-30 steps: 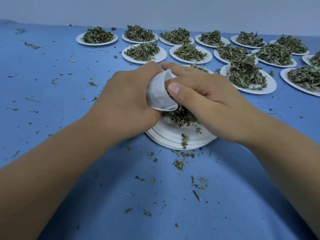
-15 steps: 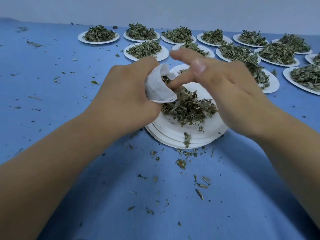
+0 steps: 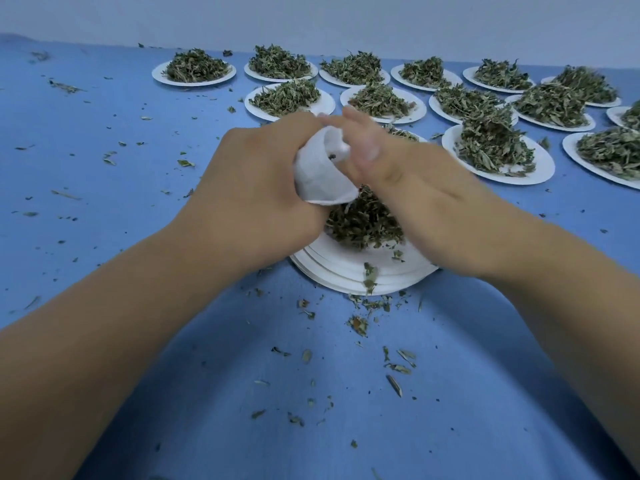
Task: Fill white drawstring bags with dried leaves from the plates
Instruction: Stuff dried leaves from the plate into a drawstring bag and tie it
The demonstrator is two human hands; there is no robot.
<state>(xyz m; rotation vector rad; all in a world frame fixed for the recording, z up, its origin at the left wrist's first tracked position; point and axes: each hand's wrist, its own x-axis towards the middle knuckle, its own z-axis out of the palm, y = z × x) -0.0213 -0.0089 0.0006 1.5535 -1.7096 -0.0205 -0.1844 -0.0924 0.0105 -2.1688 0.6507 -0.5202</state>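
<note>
My left hand (image 3: pixel 256 188) grips a small white drawstring bag (image 3: pixel 320 174), its mouth turned up and to the right, over a stack of white plates (image 3: pixel 349 275). A pile of dried green leaves (image 3: pixel 363 223) lies on the top plate, right under the bag. My right hand (image 3: pixel 398 174) is at the bag's mouth with its fingers pressed against the opening; it is blurred, so I cannot see whether leaves are in its fingers. A few dark leaf bits show inside the bag's mouth.
Several white plates heaped with dried leaves stand in rows at the back, such as one plate (image 3: pixel 498 154) just right of my right hand and another (image 3: pixel 289 98) behind my left. Leaf crumbs (image 3: pixel 391 362) litter the blue tabletop (image 3: pixel 104 202).
My right hand, lifted clear of the plate half a second ago, has come back down to the bag's mouth. My left hand has kept the bag in place.
</note>
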